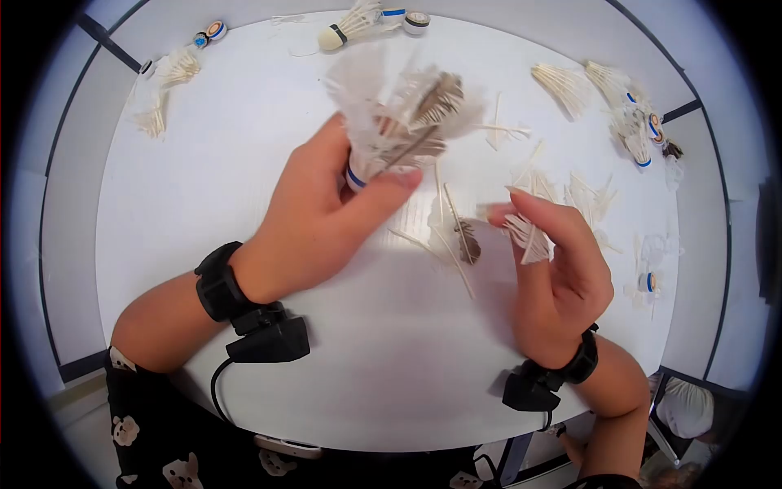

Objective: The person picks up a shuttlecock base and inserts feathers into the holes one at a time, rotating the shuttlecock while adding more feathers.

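My left hand (314,216) is closed around a ragged feather shuttlecock (407,134), whose blue-banded base lies in the palm. White feathers and a dark grey-brown one stick up from it, blurred at the tips. To the right, my right hand (570,265) is raised over the table, fingers curled and thumb near the forefinger, with a white feather (529,238) between them. On the table between the hands lie a loose dark feather (468,243) and several thin bare quills (456,265).
White feather scraps (590,196) lie beyond my right hand. A shuttlecock (350,28) and a round cork base (417,23) sit at the far edge. Shuttlecock parts (635,134) are heaped at the right, a feather skirt (562,88) beside them. More pieces (179,69) lie far left.
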### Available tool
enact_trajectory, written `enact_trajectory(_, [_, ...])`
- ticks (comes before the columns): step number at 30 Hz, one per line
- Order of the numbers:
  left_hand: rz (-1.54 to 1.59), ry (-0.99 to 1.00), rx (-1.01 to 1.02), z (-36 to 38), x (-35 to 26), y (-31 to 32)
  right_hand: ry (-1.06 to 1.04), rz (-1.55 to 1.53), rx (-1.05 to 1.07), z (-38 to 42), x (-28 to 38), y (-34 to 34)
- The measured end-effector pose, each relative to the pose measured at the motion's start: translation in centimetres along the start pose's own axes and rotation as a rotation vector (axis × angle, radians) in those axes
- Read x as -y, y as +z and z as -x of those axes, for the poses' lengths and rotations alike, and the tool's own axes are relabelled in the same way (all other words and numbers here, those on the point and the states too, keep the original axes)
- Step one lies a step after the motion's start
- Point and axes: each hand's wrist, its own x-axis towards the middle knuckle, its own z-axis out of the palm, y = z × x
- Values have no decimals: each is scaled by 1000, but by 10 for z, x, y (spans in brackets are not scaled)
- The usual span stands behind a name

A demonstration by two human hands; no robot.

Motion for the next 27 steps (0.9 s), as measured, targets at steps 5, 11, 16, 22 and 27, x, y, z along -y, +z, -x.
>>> enact_trajectory(5, [-175,2,255,1,-7,-5,-184,128,19,-3,2,-9])
enact_trajectory(11, [-262,338,386,-3,10,-6,-362,8,90,5,14,-16])
enact_trajectory(16, [-370,365,476,-8,13,-8,-370,-84,51,17,23,-12])
enact_trajectory(22, [-294,269,462,-7,11,-7,-279,29,395,7,52,-42])
enact_trajectory(27, [-353,354,467,-10,14,-7,-649,188,97,18,11,-23])
